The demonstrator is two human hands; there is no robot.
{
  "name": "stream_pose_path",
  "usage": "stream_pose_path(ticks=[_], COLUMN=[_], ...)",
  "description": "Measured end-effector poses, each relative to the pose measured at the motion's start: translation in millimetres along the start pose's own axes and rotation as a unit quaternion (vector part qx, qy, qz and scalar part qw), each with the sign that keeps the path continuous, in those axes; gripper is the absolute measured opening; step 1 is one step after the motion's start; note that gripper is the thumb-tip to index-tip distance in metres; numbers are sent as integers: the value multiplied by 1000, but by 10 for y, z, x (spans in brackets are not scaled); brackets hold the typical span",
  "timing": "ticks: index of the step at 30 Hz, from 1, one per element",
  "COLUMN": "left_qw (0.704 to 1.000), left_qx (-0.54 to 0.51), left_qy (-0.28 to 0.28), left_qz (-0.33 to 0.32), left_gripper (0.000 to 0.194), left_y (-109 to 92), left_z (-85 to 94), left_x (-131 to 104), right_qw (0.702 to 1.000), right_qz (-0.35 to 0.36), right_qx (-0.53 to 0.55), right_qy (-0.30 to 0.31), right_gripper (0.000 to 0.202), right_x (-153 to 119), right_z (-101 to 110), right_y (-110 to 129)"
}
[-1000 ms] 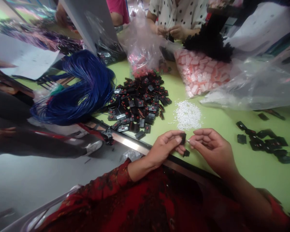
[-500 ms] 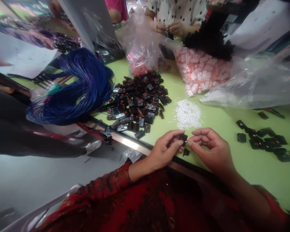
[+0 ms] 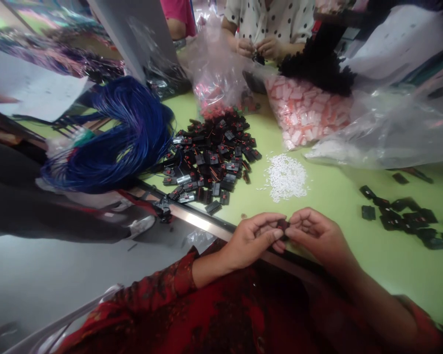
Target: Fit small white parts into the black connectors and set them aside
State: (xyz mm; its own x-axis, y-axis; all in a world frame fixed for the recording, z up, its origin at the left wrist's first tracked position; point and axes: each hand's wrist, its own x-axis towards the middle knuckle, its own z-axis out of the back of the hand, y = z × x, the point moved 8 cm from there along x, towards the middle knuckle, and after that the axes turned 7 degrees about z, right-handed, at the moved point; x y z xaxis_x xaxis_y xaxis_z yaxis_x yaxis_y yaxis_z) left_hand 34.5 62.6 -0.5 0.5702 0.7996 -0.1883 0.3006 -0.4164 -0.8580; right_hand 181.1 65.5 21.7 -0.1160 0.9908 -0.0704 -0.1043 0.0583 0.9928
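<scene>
Between finger and thumb, my left hand (image 3: pixel 256 239) grips a small black plastic connector housing (image 3: pixel 282 224) with a touch of red on it. My right hand (image 3: pixel 317 236) meets it from the other side, thumb and forefinger closed on the housing's right edge. Much of the part is hidden by the fingers. Just beyond both hands lies a heap of tiny white pieces (image 3: pixel 286 177). A larger pile of black connector housings (image 3: pixel 216 157), many with red bits, spreads to the left of it.
A bundle of blue wires (image 3: pixel 121 132) lies at the left by the metal table edge (image 3: pixel 195 217). Bags of pink-and-white parts (image 3: pixel 310 110) and red parts (image 3: pixel 221 93) stand behind. Several black pieces (image 3: pixel 409 216) lie at right. A co-worker's hands (image 3: pixel 256 47) work across the table.
Both hands have moved slightly down, toward my body, with the connector housing. The small white piece at my right fingertips no longer shows, nor does the black piece beneath the hands.
</scene>
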Motion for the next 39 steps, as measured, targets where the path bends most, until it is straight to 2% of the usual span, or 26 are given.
stream_pose_path(ticks=[5,10,12,14,16,20,25,27,28,30,32,35,39], left_qw=[997,996,996,995,993,993,992,992,992,992,992,993,992], left_qx=[-60,-78,-78,-77,-81,-96,-106,-107,-108,-109,-110,-109,-110], left_qy=[18,8,-23,-59,-76,-59,-52,-52,-52,-50,-48,-46,-48], left_qz=[46,43,27,23,28,34,36,34,33,31,31,31,32], left_gripper=[44,41,41,40,40,41,40,39,39,38,38,37,38], left_y=[89,74,27,-13,-39,-59,-25,-21,-23,-25,-24,-29,-41], left_z=[-46,-25,49,138,191,180,160,164,167,167,161,142,109], left_x=[-11,30,66,103,134,161,165,172,175,182,186,182,168], right_qw=[994,991,993,989,973,941,915,921,934,966,984,991,994], right_qz=[-68,-61,-19,37,82,122,134,132,127,116,108,104,81], right_qx=[51,-8,-63,-138,-217,-314,-381,-366,-333,-231,-138,-73,-45], right_qy=[64,115,99,40,-9,0,16,4,1,7,14,27,53], right_gripper=[30,30,28,24,20,15,15,15,15,17,18,19,24], right_x=[-83,32,179,348,486,644,636,592,564,497,420,312,239], right_z=[-91,-59,46,208,322,296,219,228,230,211,169,71,-78], right_y=[-178,-119,-58,-2,23,-12,18,62,83,122,166,205,154])
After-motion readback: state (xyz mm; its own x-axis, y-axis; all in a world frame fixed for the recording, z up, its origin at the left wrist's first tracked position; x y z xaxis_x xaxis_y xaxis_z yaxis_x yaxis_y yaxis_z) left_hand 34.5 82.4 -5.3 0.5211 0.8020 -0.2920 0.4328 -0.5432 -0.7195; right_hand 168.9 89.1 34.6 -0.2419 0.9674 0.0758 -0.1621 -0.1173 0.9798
